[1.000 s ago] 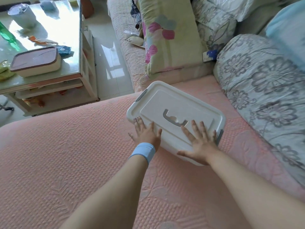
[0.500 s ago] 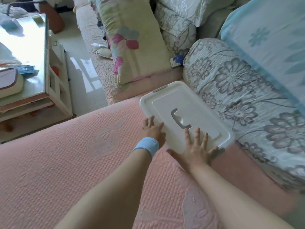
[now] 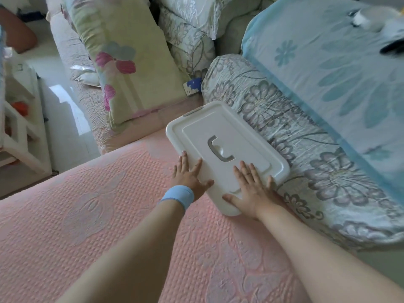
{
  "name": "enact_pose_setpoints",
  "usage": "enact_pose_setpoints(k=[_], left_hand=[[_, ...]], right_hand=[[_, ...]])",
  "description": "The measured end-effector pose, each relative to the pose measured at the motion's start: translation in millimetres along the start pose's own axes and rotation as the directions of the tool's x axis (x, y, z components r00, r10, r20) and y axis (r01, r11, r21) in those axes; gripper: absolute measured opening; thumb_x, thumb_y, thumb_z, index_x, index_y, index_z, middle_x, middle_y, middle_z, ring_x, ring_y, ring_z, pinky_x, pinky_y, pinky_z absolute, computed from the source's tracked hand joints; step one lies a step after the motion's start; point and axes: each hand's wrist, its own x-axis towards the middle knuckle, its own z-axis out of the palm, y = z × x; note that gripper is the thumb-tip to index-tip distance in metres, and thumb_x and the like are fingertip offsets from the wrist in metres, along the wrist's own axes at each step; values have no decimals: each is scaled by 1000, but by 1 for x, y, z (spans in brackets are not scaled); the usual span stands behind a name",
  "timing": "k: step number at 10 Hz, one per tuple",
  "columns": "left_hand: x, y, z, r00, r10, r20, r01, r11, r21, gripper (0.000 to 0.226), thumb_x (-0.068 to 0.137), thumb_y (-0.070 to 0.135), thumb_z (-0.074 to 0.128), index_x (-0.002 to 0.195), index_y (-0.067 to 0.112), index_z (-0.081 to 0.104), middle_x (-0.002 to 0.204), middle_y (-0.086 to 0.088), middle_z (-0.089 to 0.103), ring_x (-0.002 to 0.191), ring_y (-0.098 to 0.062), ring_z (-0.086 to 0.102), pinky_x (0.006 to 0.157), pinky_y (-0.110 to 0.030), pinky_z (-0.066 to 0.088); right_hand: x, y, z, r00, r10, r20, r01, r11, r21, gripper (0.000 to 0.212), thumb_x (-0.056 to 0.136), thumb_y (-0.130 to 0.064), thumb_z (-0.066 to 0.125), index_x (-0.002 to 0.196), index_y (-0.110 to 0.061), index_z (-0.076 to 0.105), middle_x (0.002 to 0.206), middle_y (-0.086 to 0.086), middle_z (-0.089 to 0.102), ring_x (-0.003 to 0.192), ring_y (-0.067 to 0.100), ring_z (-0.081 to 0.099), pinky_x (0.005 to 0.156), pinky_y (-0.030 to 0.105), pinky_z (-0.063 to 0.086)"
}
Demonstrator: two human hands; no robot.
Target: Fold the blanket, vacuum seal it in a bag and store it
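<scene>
White storage box (image 3: 227, 209): frame centre, lid (image 3: 240, 136) on, atop pink quilted cover (image 3: 87, 215), right side against grey floral cushion (image 3: 317, 167). Left hand (image 3: 188, 178): fingers straight, flat at lid's left edge. Right hand (image 3: 251, 189): fingers spread flat on lid.

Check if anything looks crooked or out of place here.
The white plastic lidded box lies diagonal on the pink quilted cover, one long side against the grey floral cushion. No spill or damage shows.

You have the box (image 3: 240, 136) on the sofa seat (image 3: 87, 215), against the quilt (image 3: 306, 149) on its right, with a pillow (image 3: 135, 62) behind it.
</scene>
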Motion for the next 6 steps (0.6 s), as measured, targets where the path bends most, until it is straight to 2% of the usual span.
enact_pose_setpoints(k=[1, 4, 5, 6], left_hand=[[29, 13, -13, 1000, 23, 12, -24, 999, 47, 87, 85, 68, 48, 154, 39, 3, 156, -9, -32, 147, -24, -21, 121, -40, -6], [48, 26, -16, 1000, -28, 13, 28, 999, 43, 91, 82, 69, 54, 153, 41, 4, 157, -12, -28, 147, -30, -20, 120, -43, -5], [36, 34, -26, 998, -25, -50, 28, 998, 52, 87, 82, 67, 56, 152, 40, 13, 161, -13, -12, 148, -30, -12, 119, -42, 0], [21, 29, -28, 997, -24, -70, 23, 1000, -15, 80, 87, 66, 48, 152, 40, 11, 163, -8, -2, 149, -29, -8, 120, -45, 3]], right_hand=[[23, 10, -17, 1000, 29, 10, -29, 1000, 5, 97, 87, -81, 32, 157, -35, -18, 160, -11, -34, 148, 14, -31, 115, 66, -13], [38, 17, -26, 999, 28, 44, -29, 999, 30, 102, 83, -84, 36, 157, -37, -15, 161, -11, -33, 149, 14, -30, 115, 68, -12], [37, 13, -30, 996, 35, 79, -41, 997, 71, 103, 83, -81, 44, 157, -38, -14, 161, -13, -33, 148, 13, -31, 113, 67, -15], [34, 13, -40, 996, 14, 90, -24, 994, 111, 95, 87, -70, 53, 159, -37, 1, 165, -14, -23, 152, 12, -20, 118, 63, -6]])
